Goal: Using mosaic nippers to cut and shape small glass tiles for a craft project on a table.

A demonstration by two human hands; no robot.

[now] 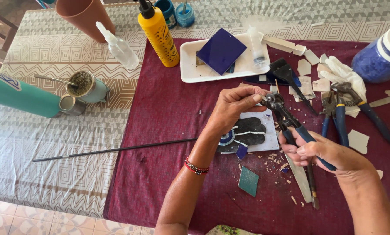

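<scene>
My right hand [323,152] grips the blue handles of wheeled tile nippers [286,116], whose jaws point up and left. My left hand [236,104] pinches a small tile piece right at those jaws; the piece itself is mostly hidden by my fingers. Below both hands lies a white board with a black hand-shaped mosaic [247,132] with a blue and white round centre. A small dark blue shard [241,151] and a teal tile piece [248,180] lie just in front of it, among small chips.
A dark red cloth [160,130] covers the work area. Behind are a white tray [190,61] with a blue tile [221,50], a yellow glue bottle [159,37], more pliers [334,115], white tile scraps and a blue jar [378,56]. A long thin rod [112,150] lies at the left.
</scene>
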